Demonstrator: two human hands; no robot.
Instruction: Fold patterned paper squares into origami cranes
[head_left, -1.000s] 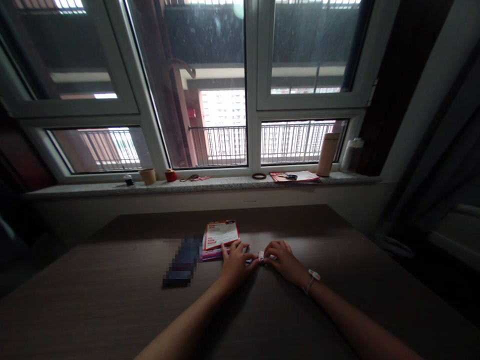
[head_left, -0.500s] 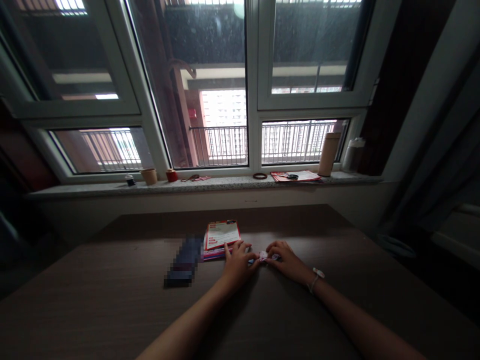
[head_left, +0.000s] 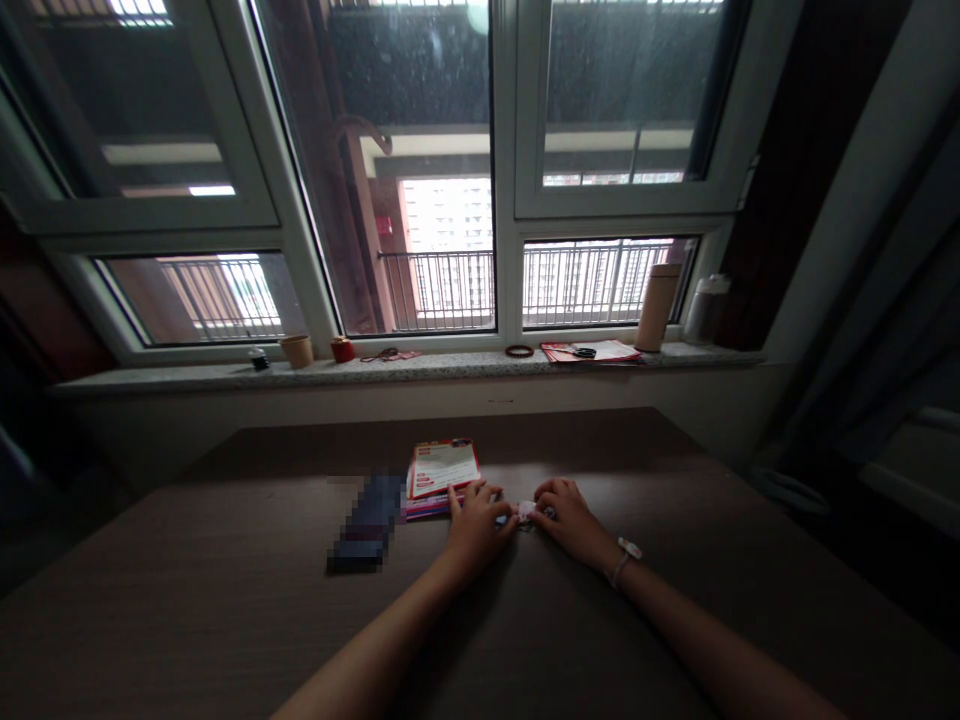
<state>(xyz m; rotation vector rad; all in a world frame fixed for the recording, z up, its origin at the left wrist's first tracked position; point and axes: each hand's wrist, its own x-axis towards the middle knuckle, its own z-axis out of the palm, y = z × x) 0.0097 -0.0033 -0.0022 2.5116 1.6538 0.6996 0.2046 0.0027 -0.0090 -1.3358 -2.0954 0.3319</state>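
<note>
Between my hands, on the brown table (head_left: 247,620), lies a small white-and-pink piece of folded paper (head_left: 526,511). My left hand (head_left: 478,525) pinches its left side with thumb and forefinger, the other fingers reaching over the edge of a stack of printed sheets. From the right, my right hand (head_left: 568,515) grips the paper's other side with bent fingers. Part of the paper is hidden under the fingertips. The stack of printed sheets (head_left: 444,468) has a red-bordered white page on top and coloured edges below.
Left of the stack lies a dark, pixelated flat object (head_left: 367,525). On the windowsill (head_left: 450,370) stand a paper cup (head_left: 298,351), a red container (head_left: 343,350), a tall beige bottle (head_left: 658,308) and a translucent bottle (head_left: 706,310). Scissors (head_left: 583,352) rest on red-edged papers there.
My right wrist has shifted slightly left, and the right fingers have changed their hold on the paper a little. My left hand stays almost still.
</note>
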